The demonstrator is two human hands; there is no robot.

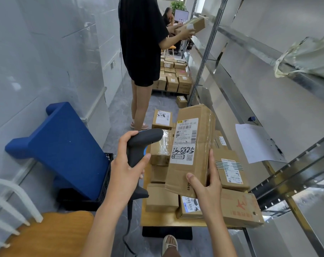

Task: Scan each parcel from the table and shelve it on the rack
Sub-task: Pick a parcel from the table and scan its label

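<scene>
The left hand has its fingers clenched round the grip of a dark grey pistol-shaped barcode scanner, its nose aimed rightward at the label of a long brown cardboard parcel. The right hand grasps that parcel by its near end, thumb on the labelled face and fingers wrapped along the right edge, holding it tilted above the other brown parcels crowding the low wooden bench. The white shipping label, with barcodes and a handwritten number, faces up toward the scanner. The metal rack stands just to the right, a loose white sheet of paper lying on one shelf. The step in hand looks like the scan itself. The risks: the parcel is held from one end only, so its far end could sag or slip from the grip; the scanner sits at a shallow angle to the label, so it may misread or catch a neighbouring barcode; and swinging the box to the rack could clip the upright or sweep the paper off.
</scene>
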